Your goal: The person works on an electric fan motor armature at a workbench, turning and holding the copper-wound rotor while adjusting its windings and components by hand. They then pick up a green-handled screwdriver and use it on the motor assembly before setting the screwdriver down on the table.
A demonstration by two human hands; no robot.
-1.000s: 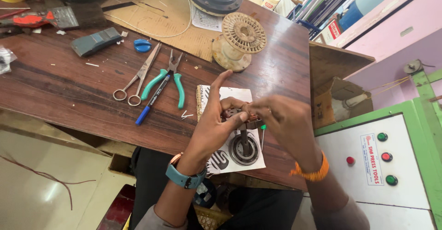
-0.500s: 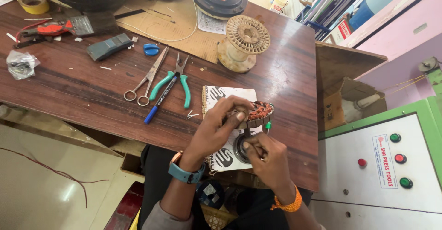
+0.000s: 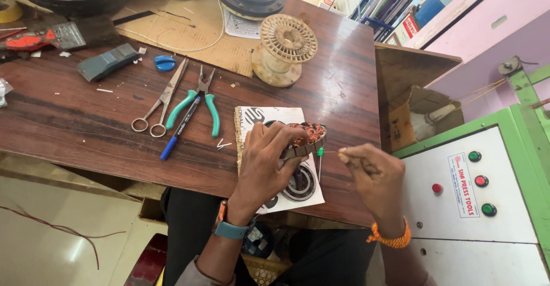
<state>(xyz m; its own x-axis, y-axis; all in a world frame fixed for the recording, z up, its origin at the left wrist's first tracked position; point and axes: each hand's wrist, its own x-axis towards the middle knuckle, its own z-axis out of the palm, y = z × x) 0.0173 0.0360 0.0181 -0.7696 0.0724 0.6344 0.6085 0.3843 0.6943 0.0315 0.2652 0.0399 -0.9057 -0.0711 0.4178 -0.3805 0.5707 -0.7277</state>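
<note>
Wooden table (image 3: 86, 120): dark brown top; bears the tools and the work.
Control cabinet (image 3: 458, 229): white panel in a green frame, at the right; two green buttons, two red ones, and a white upright label with red print.
Cardboard sheet (image 3: 189, 34): tan, lies at the table's far side.
Printed paper (image 3: 258, 117): white with black marks, under the work at the near edge.
Empty spool (image 3: 285, 48): cream plastic, lies tilted beyond the paper.
Left hand (image 3: 264, 163): closed around the stator.
Right hand (image 3: 373, 174): fingers pinched together on a thin wire; half a second ago it lay against the stator, now it is well apart, so the wire is drawn out taut.
Stator (image 3: 306, 137): copper-wound, held above the paper.
Pliers (image 3: 200, 100): green-handled, between scissors (image 3: 160, 105) and paper.
Pen (image 3: 179, 131): blue, beside the pliers.
</note>
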